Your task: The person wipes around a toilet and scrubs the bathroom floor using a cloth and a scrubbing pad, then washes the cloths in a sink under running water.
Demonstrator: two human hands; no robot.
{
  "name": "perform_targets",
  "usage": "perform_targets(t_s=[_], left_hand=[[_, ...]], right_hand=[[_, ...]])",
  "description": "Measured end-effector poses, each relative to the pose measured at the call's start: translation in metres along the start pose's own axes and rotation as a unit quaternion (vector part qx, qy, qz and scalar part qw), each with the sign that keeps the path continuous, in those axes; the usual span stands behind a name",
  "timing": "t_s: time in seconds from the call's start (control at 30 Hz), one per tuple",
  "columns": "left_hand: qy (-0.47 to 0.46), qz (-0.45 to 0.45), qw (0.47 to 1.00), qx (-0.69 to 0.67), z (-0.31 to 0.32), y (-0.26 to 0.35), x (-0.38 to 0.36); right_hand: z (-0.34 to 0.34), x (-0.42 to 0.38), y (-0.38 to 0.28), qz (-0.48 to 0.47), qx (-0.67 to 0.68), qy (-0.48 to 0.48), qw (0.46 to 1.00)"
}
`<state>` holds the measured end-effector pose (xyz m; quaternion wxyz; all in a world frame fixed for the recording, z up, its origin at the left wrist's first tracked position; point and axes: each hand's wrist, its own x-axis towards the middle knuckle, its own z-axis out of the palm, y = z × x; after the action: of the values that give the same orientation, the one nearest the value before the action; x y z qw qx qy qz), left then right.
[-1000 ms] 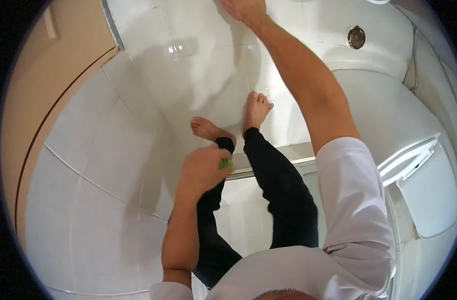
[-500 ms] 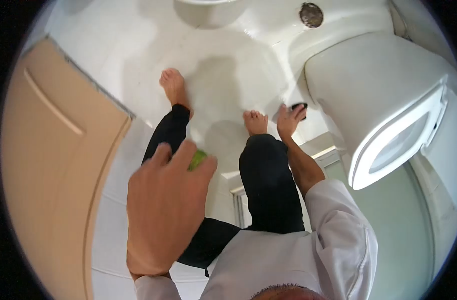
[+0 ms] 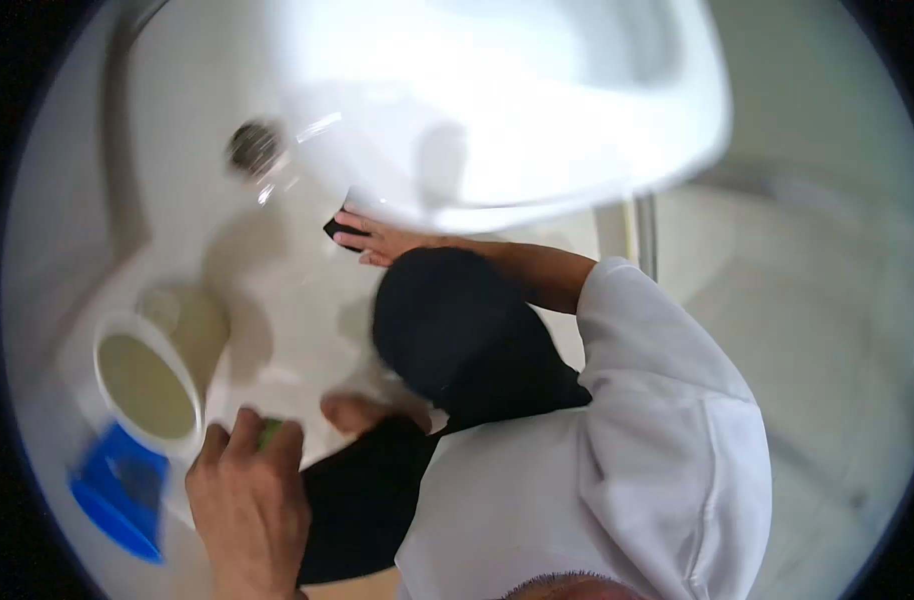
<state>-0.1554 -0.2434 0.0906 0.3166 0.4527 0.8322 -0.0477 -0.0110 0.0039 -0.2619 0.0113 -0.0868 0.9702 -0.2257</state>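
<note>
My left hand (image 3: 249, 490) is at the lower left with its fingers curled round a small green object (image 3: 269, 433), mostly hidden by the fingers. Further up, my right hand (image 3: 372, 238) reaches down near the floor, its fingers pressed over a small black object (image 3: 343, 230). That hand is just below the edge of a large, blurred white fixture (image 3: 577, 130). A pale bucket (image 3: 199, 330) with yellowish contents stands above and left of my left hand. Beside the bucket is a blue container (image 3: 112, 500).
A round drain (image 3: 255, 148) lies in the pale floor (image 3: 297, 290) at the upper left. My dark-trousered knee (image 3: 437, 320) is bent beside my right forearm, and a bare foot (image 3: 357, 410) shows below it. Pale walls curve round the right side.
The view has swung right: the drain has shifted left, and the white fixture fills the top. The bucket and blue container now show. My left hand appears lower, still round the green object.
</note>
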Motion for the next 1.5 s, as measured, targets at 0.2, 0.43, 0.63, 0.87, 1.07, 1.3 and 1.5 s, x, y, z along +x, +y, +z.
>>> perform_targets(t_s=[0.2,0.43,0.63,0.87,1.07,1.3,1.5], left_hand=[[-0.018,0.163,0.969,0.186,0.058,0.001,0.081],[-0.105,0.151,0.951,0.249,0.084,0.012,0.118],[-0.149,0.123,0.962,0.194,0.082,-0.009,0.139],[-0.102,-0.078,0.987,0.093,0.086,-0.068,0.178],[-0.268,0.083,0.94,0.193,0.095,-0.06,0.186],[-0.196,0.031,0.968,0.156,0.052,0.068,0.144],[-0.163,0.044,0.977,0.13,0.048,0.07,0.132]], right_hand=[[-0.009,-0.227,0.033,0.332,-0.072,0.204,0.918],[0.038,-0.458,-0.112,0.576,-0.049,0.151,0.802],[0.008,-0.374,-0.009,0.514,-0.062,0.253,0.817],[-0.051,-0.22,0.164,0.434,-0.102,0.338,0.829],[0.017,-0.392,-0.005,0.501,-0.06,0.196,0.841],[0.001,-0.409,-0.067,0.548,-0.032,0.226,0.805],[-0.036,-0.229,0.163,0.367,-0.107,0.393,0.836]])
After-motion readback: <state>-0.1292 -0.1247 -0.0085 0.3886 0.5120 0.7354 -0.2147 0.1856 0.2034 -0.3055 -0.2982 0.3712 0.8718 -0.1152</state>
